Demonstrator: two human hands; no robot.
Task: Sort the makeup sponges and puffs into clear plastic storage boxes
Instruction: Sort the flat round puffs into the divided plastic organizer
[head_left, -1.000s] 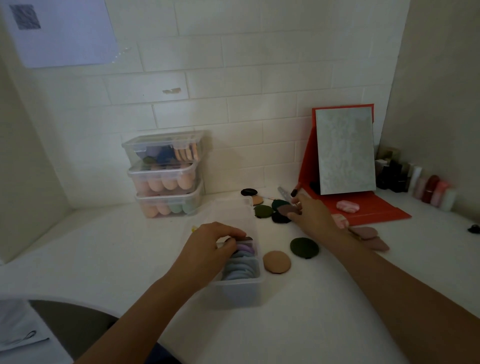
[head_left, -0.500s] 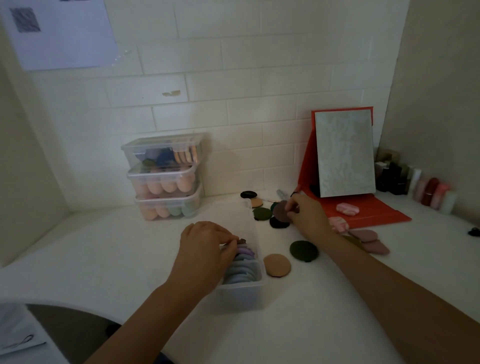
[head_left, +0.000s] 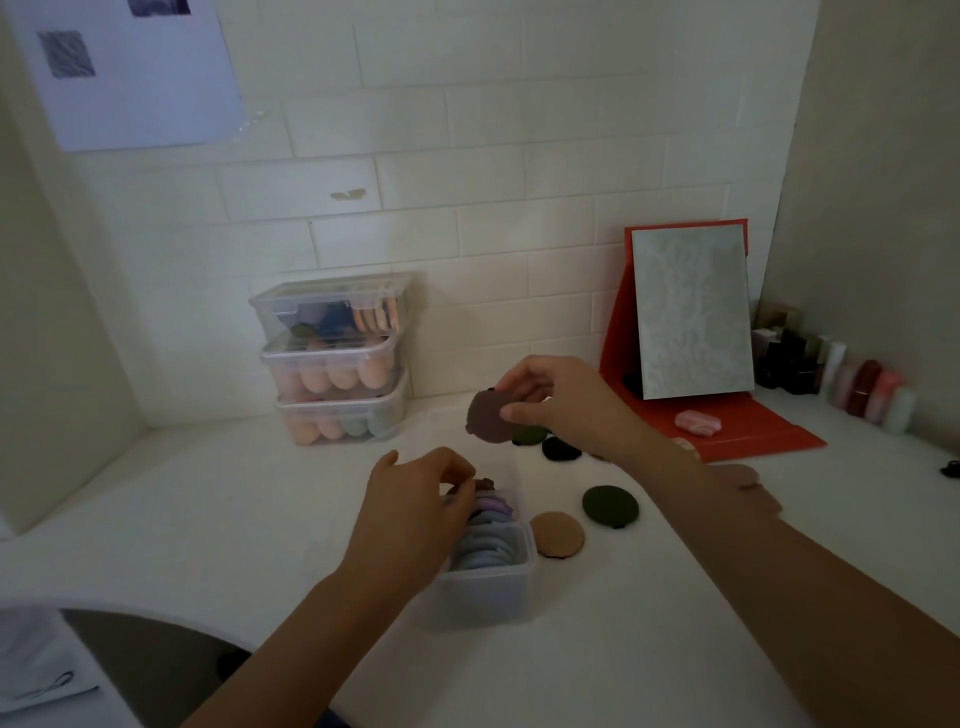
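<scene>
The right hand (head_left: 558, 402) pinches a round brown-mauve puff (head_left: 488, 418) above the open clear plastic box (head_left: 491, 587); the left hand (head_left: 415, 512), fingers curled, grips the upright puffs (head_left: 488, 540) inside.

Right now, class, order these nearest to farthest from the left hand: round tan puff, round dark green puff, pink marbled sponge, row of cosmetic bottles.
1. Round tan puff, beside clear box
2. Round dark green puff, farther right
3. Pink marbled sponge, on red stand
4. Cosmetic bottles, far right
</scene>
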